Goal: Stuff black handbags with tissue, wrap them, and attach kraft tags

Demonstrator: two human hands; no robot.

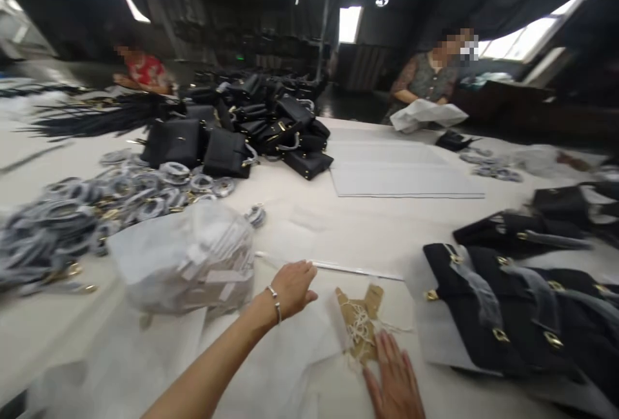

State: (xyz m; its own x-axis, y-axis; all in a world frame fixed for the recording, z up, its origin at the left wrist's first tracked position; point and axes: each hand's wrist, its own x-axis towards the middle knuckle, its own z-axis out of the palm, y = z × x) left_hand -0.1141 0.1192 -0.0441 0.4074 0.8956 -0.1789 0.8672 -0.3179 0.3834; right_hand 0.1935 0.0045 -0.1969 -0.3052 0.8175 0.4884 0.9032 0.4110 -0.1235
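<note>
Cardboard tags (360,323) tied with white string lie on a white sheet (290,358) close to the near edge of the table (338,225), between my two hands. My right hand (394,383) rests flat with fingers stretched out, gripping nothing, its fingertips touching the tags' lower end. My left hand (293,289) is spread palm down, also empty, just left of the tags and beside a clear bag of labels (188,264). Black handbags (522,316) lie toward the right edge, coiled straps (72,219) toward the left edge.
</note>
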